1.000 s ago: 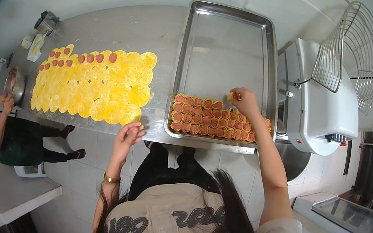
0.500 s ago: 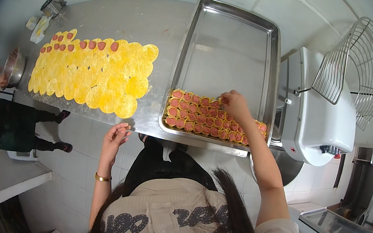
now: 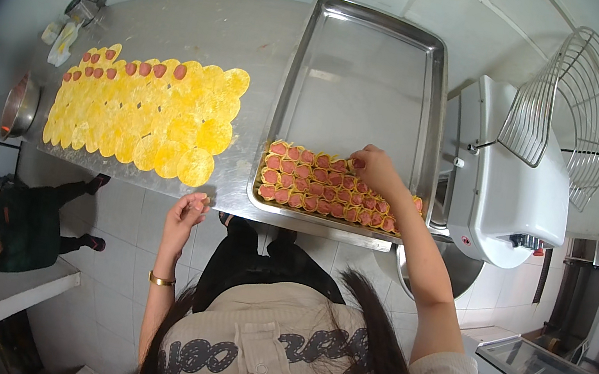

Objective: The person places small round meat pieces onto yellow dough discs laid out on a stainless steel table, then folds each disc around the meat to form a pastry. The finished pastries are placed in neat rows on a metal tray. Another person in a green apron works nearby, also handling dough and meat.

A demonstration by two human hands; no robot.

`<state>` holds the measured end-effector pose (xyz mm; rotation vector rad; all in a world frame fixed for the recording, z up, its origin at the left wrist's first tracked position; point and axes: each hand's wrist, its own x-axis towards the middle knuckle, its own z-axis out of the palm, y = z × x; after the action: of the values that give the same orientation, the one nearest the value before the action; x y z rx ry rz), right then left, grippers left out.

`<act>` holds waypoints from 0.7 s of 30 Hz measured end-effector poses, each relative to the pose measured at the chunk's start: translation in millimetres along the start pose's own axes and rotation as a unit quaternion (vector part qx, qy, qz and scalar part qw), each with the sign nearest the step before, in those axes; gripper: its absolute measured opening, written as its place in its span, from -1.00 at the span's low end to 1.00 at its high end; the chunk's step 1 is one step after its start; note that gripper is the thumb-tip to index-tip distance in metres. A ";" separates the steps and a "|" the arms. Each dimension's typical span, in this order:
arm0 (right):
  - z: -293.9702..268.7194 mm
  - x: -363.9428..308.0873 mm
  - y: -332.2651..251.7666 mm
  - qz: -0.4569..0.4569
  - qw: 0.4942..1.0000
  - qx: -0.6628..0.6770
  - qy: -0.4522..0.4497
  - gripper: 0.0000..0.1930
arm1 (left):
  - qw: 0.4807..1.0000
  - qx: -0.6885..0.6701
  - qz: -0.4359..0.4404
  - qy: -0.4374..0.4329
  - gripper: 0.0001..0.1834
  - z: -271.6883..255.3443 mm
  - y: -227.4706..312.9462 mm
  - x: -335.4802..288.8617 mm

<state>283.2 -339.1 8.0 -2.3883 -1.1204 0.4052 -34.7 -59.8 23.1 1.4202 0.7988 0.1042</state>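
My right hand reaches over the metal tray, fingers pinched on a small open-topped dumpling at the right end of the farthest row. Packed rows of such dumplings, pink filling in yellow wrappers, fill the tray's near part. My left hand hovers at the table's front edge, fingers curled together; anything in them is too small to make out. Beyond it, overlapping round yellow wrappers cover much of the steel table. Pink filling lumps sit on several far wrappers.
A white machine with a wire guard stands right of the tray. At the table's left end are a metal bowl and a white plastic bag. A co-worker in a dark green apron is at far left.
My right hand stays at the dumpling at the row's end, with only a slight shift. The co-worker has turned, their hands now apart and away from the bowl.
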 end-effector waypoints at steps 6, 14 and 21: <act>6.4 5.5 -1.8 0.024 0.999 0.001 0.045 -0.76 | 1.000 0.007 0.013 -0.008 -0.72 7.9 9.4 3.6; 14.0 -1.7 -2.2 0.020 0.999 -0.022 0.020 -0.71 | 1.000 0.005 0.008 -0.007 -0.73 10.8 4.5 -2.9; 7.3 -3.8 -6.4 0.002 0.998 -0.053 -0.043 -0.63 | 1.000 0.005 0.004 0.004 -0.71 8.9 -4.9 -6.6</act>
<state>273.4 -336.4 5.5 -2.4867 -1.2018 0.4651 -36.6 -71.6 21.0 1.4327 0.8011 0.1125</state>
